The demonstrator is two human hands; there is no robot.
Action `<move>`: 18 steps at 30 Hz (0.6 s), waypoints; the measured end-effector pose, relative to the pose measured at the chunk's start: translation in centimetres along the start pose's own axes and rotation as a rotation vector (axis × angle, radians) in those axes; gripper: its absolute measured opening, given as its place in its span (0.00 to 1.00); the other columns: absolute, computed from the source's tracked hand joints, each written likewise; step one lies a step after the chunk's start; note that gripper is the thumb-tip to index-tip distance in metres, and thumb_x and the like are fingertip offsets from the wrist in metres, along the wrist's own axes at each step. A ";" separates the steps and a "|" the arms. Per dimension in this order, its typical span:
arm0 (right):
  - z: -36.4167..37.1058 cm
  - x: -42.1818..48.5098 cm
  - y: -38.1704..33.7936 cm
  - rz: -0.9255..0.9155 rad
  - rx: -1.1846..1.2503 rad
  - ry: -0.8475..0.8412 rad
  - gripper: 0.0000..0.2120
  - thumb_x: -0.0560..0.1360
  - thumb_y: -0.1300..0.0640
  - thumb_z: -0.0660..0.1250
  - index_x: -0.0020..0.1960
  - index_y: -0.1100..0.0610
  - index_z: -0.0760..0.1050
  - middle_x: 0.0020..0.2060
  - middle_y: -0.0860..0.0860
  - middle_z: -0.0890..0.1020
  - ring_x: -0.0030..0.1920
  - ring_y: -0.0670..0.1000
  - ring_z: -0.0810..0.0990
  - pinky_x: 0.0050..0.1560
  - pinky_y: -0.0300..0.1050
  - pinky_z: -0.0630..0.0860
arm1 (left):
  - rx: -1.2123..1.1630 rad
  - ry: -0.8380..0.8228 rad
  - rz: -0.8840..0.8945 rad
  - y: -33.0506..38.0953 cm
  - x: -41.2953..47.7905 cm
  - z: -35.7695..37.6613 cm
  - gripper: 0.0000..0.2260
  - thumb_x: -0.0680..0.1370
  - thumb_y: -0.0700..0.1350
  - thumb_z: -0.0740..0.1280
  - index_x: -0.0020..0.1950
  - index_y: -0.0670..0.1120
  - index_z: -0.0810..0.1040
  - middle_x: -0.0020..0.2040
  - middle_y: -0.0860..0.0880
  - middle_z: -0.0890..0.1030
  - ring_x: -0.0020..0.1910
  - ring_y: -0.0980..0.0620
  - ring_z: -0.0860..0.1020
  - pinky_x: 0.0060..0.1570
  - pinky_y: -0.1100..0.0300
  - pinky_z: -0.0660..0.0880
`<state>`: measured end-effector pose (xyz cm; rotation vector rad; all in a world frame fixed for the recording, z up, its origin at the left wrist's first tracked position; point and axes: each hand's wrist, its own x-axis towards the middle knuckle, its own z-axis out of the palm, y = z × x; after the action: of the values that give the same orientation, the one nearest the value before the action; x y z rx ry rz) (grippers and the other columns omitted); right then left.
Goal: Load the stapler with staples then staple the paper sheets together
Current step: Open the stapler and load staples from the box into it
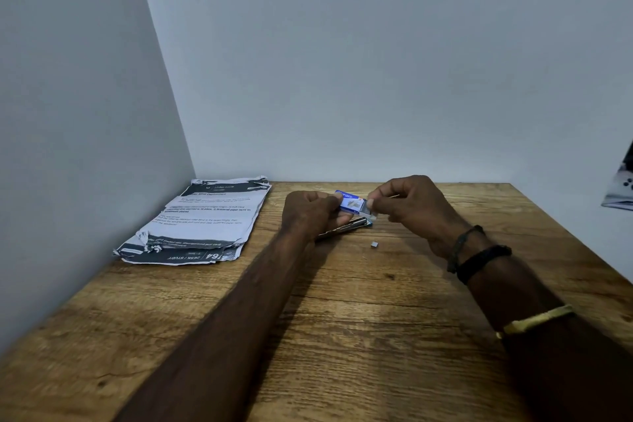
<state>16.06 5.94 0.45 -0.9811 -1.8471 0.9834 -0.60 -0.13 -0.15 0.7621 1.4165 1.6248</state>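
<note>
Wooden surface [342,336] fills the scene. Crumpled paper sheets [202,219] stacked far left by the wall. Left hand [308,212] grip closed on blue staple box [352,204], held above the surface; right hand [407,205] pinches its open right end. Stapler [346,228] lies just below/near of the box. Small staple bit [374,244] loose, right of the stapler.
</note>
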 end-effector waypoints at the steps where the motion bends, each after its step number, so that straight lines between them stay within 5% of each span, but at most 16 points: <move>1: -0.1 0.0 -0.1 0.014 0.044 0.008 0.04 0.73 0.61 0.74 0.40 0.54 0.86 0.38 0.46 0.87 0.40 0.41 0.81 0.44 0.41 0.75 | -0.001 -0.001 -0.002 0.0 0.0 0.0 0.05 0.77 0.34 0.71 0.46 0.32 0.79 0.36 0.37 0.84 0.30 0.47 0.84 0.31 0.62 0.82; 8: 0.3 -0.2 0.0 0.126 0.171 -0.024 0.04 0.74 0.62 0.73 0.42 0.55 0.85 0.40 0.48 0.87 0.46 0.47 0.81 0.44 0.46 0.75 | -0.023 -0.013 -0.019 0.0 -0.2 0.3 0.03 0.77 0.33 0.71 0.47 0.34 0.78 0.40 0.35 0.84 0.32 0.47 0.84 0.34 0.61 0.83; 15: 0.5 0.0 0.5 0.076 0.095 0.039 0.03 0.74 0.61 0.74 0.42 0.56 0.85 0.35 0.48 0.86 0.35 0.45 0.82 0.33 0.36 0.75 | -0.051 -0.016 -0.038 0.1 -0.2 0.3 0.04 0.76 0.32 0.71 0.48 0.35 0.77 0.40 0.35 0.82 0.35 0.45 0.83 0.38 0.59 0.83; 18: 0.6 0.1 0.7 0.078 0.090 0.057 0.04 0.74 0.60 0.74 0.41 0.55 0.85 0.34 0.49 0.86 0.33 0.43 0.82 0.33 0.40 0.78 | -0.055 -0.007 -0.041 0.1 -0.2 0.3 0.04 0.76 0.33 0.71 0.48 0.35 0.77 0.42 0.35 0.82 0.35 0.45 0.83 0.36 0.59 0.84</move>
<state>15.73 6.13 -0.37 -1.0225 -1.7134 1.0650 -0.28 -0.22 0.06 0.7020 1.3689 1.6210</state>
